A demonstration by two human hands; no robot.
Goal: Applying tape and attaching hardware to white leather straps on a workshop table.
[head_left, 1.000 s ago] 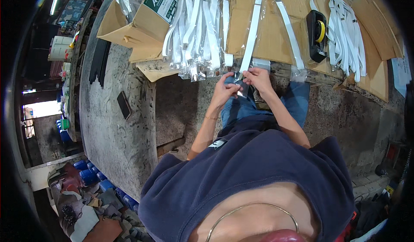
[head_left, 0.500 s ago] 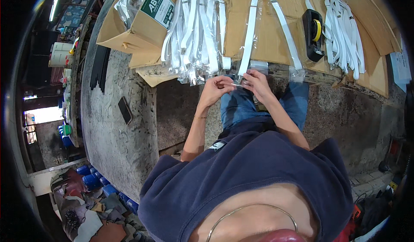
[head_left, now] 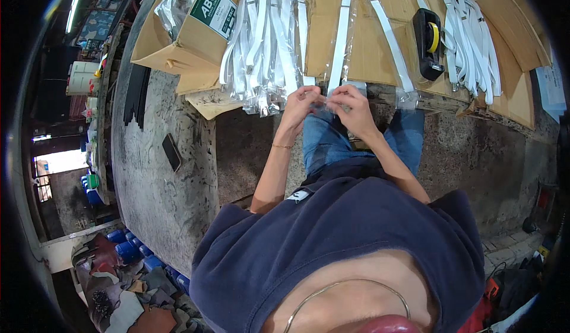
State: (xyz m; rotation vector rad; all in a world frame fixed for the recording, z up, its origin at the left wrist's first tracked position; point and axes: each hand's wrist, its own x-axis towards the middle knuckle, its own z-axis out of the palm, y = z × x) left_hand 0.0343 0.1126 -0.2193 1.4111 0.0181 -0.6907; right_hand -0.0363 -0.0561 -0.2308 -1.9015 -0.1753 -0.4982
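1. two bare hands: one left hand [head_left: 298, 109], one right hand [head_left: 355, 109].
2. one flat white strap bent into an upside-down v [head_left: 340, 45].
3. two heaps of flat white straps, one at left [head_left: 260, 48], one at right [head_left: 468, 45]; the straps overlap too much to count.
4. one black tape dispenser [head_left: 423, 60] with one yellow ring [head_left: 434, 37].
5. one open brown cardboard box with a green-and-white label [head_left: 178, 58].
6. one dark rectangular phone [head_left: 172, 152].

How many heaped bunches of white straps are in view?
2: the left bunch, between the open carton and the single white strap; the right bunch, beside the black tape dispenser. More may be hidden inside the carton.
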